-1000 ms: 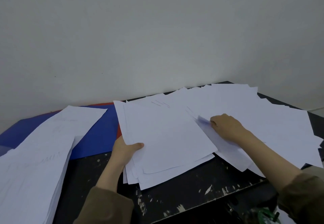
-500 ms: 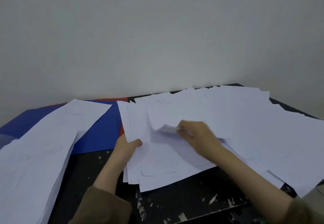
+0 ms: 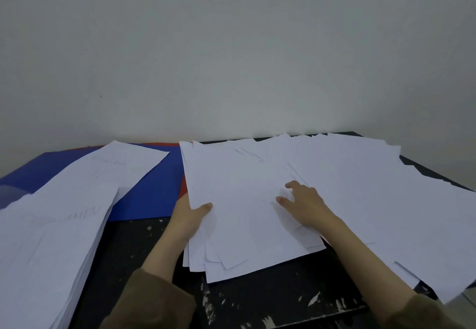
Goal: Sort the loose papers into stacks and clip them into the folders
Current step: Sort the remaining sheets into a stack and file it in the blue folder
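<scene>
Papers (image 3: 244, 212), thin flat white sheets, under both hands (image 3: 306, 205).

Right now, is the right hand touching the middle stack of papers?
Touching. The head view shows the right hand lying flat on top of the middle stack, fingers spread on the top sheet with no gap, while the left hand grips its left edge.
</scene>
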